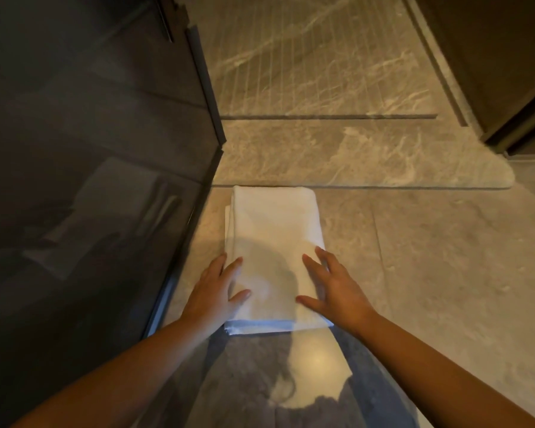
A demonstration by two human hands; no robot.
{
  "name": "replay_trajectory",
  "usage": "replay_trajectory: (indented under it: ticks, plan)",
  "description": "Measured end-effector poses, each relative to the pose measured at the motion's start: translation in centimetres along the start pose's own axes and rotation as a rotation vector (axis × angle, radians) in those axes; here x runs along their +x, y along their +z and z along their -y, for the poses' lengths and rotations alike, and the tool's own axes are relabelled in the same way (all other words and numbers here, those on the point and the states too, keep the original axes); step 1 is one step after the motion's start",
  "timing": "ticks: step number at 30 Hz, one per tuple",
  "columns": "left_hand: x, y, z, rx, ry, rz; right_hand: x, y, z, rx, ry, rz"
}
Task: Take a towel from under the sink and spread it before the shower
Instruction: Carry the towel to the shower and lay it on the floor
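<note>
Two hands down, both flat on the near end of the folded white terry towel (272,251). Your left hand (217,291) sits at the towel's left edge, fingers (233,264) spread and lying open, outer ones off the cloth toward the floor. Your right hand (331,288) mirrors it at the right edge, fingers (314,264) splayed, palm down. Neither is pinching anything; both just rest on top.

Towel position: on the grey marble floor (445,257), still a folded oblong, several layers showing at the near hem. Far end stops just short of the raised marble shower threshold (337,162). Left side runs close along the dark glass panel (99,149), without clear contact.

Key geometry: long axis runs straight away from you, toward the shower. Fingers point the same way, along that axis. Hem is nearest your wrists, fold is at the far end. Both hands are about equally near, one per long edge.

My read: placement done, spreading not yet done. The glass blocks the left, so free floor is to the right; opening probably goes rightward, which would make your right hand the mover and the left the anchor. Can't tell from here which edge the loose layers open on, so check before pulling.
</note>
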State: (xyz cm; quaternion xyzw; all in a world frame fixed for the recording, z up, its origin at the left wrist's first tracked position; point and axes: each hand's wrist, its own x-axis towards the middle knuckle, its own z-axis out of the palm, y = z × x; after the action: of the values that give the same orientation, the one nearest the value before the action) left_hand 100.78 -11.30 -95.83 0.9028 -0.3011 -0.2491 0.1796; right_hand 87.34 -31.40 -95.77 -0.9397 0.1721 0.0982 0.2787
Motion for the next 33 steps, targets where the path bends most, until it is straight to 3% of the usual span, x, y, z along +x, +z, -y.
replay_trajectory:
  ticks: [13,18,24,33]
  plan:
    - [-0.1,-0.5,-0.3,-0.417,-0.135,-0.038,-0.4,0.9,0.0,0.062,0.084,-0.007]
    - [-0.4,-1.6,-2.1,-0.737,-0.224,-0.087,-0.8,0.6,1.1,0.229,0.059,-0.200]
    - [-1.2,-2.8,-5.6,-0.969,-0.167,-0.092,-0.5,-1.5,4.8,0.572,0.026,-0.246]
    - [-1.1,-4.1,-10.5,-1.025,0.012,0.006,-1.3,-4.6,5.3,0.849,0.069,-0.358]
